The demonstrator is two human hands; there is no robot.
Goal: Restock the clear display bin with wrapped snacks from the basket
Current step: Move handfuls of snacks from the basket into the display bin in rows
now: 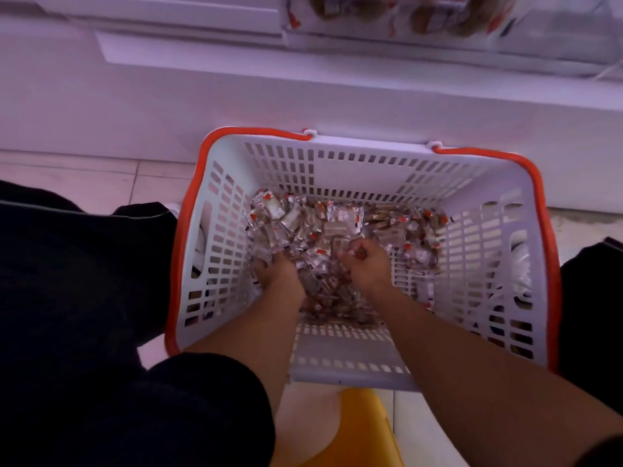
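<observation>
Basket is the big thing here, white slotted plastic with an orange rim, sitting on the tiled floor right up against the base of a white shelf unit. Wrapped snacks cover the basket's bottom in a loose pile, thickest toward its far wall, and the tall walls above the pile leave plenty of open room inside. Both hands are down in that pile, apart from each other. Left hand is near the basket's left wall, fingers buried in the wrappers, so I can't tell how they're set. Right hand sits about mid-basket, fingers curled around a few snacks. Clear display bin is up past the basket's far edge on the shelf, blurry, with packets already inside. Dark trouser legs flank the basket's left and right sides. Something yellow pokes out below its near edge.
</observation>
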